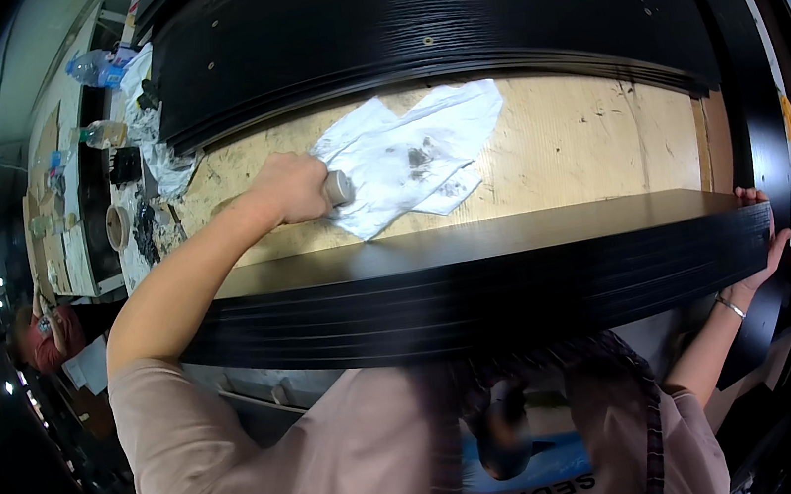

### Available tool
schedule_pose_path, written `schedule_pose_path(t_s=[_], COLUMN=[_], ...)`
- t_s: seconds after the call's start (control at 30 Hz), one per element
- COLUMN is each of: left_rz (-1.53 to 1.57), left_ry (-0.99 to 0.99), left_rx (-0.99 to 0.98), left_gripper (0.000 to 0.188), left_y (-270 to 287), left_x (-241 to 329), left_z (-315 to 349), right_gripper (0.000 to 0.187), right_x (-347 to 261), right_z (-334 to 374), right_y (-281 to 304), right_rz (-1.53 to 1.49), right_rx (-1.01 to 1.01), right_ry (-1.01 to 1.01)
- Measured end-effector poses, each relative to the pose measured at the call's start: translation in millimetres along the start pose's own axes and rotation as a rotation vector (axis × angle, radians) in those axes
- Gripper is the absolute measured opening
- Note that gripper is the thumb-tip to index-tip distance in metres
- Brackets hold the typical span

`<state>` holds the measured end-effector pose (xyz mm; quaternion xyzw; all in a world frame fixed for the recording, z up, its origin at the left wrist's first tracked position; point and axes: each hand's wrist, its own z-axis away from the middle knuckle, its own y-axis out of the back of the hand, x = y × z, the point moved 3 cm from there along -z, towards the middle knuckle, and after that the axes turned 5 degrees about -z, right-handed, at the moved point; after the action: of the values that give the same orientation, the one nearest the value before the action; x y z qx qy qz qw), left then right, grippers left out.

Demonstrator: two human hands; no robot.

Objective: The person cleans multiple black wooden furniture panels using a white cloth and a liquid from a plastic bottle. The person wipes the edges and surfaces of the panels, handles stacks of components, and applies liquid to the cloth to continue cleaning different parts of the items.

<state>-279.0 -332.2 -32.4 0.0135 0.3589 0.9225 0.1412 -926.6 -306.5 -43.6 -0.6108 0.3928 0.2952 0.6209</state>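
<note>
Your left hand [293, 187] is closed around a small grey cylinder [339, 187] beside the crumpled, stained white cloth [413, 153] on the pale plywood bench [581, 138]. Your right hand [765, 233] grips the end of the near stack of black wooden panels [479, 271].

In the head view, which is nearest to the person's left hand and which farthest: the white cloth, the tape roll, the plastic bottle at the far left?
1. White cloth: just right of the left hand.
2. Tape roll: to its left, on the cluttered bench.
3. Plastic bottle: farthest, up at the far-left corner.
</note>
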Motion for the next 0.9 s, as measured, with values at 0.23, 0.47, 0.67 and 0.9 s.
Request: schedule_pose_path(t_s=[0.23, 0.47, 0.67, 0.9], left_rz=[-0.28, -0.396, -0.355, -0.391], left_ry=[-0.025, 0.058, 0.024, -0.005], left_rx=[-0.131, -0.166, -0.169, -0.073], left_gripper=[0.025, 0.024, 0.024, 0.024], left_y=[-8, -1, 10, 7], left_x=[16, 15, 36, 43], left_z=[-17, -18, -17, -34], right_gripper=[0.083, 0.085, 0.082, 0.083], right_x=[2, 2, 2, 1], right_z=[0, 2, 1, 1], right_y=[-5, -10, -7, 1], right_rz=[0.019, 0.023, 0.001, -0.015], right_rx=[0.028, 0.047, 0.01, -0.032], right_ry=[0.014, 0.026, 0.009, 0.0])
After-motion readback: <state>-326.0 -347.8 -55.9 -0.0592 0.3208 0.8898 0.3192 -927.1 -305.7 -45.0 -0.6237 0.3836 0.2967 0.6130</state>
